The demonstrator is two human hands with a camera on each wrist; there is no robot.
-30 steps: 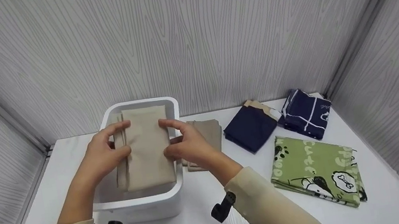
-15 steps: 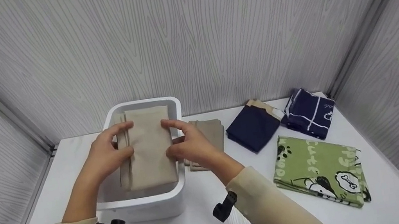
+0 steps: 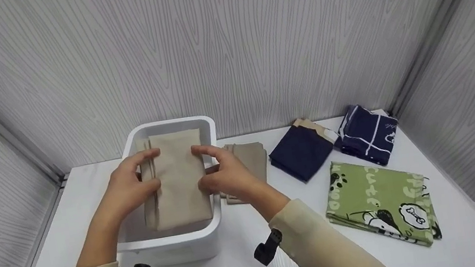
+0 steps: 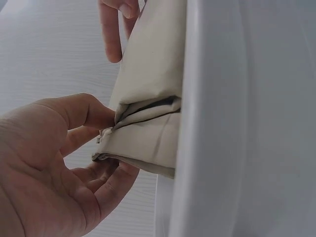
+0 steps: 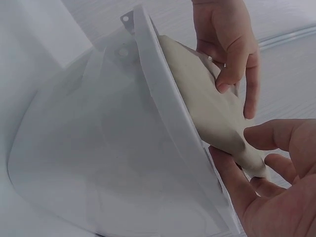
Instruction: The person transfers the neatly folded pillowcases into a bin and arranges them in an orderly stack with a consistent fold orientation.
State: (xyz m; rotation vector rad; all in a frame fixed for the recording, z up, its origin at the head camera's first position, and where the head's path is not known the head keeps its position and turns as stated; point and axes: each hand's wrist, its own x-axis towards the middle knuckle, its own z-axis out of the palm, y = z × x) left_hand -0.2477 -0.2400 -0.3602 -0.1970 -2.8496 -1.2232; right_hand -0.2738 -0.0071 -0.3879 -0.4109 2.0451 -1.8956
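A folded beige cloth (image 3: 182, 189) lies lengthwise within the mouth of a white plastic bin (image 3: 173, 239), its layered edge toward the left. My left hand (image 3: 125, 185) grips its left side, the thumb on top and other fingers tucked under the folds, as the left wrist view shows on the cloth (image 4: 150, 74). At the opposite long side, my right hand (image 3: 229, 174) pinches the cloth between thumb and fingers. In the right wrist view, fingers of the right hand (image 5: 281, 187) pass between the cloth (image 5: 207, 108) and the bin's rim (image 5: 168, 94).
Right of the bin lies another beige folded stack (image 3: 251, 159), partly behind my right hand. Beyond it are a navy folded cloth (image 3: 301, 152), a navy bundle with white lines (image 3: 367, 135) and a green printed cloth (image 3: 377, 202). Grey panelled walls (image 3: 225, 50) enclose the white table.
The beige cloth and both hands have shifted slightly toward the front of the bin. Both hands keep their hold. The cloths on the table lie as before.
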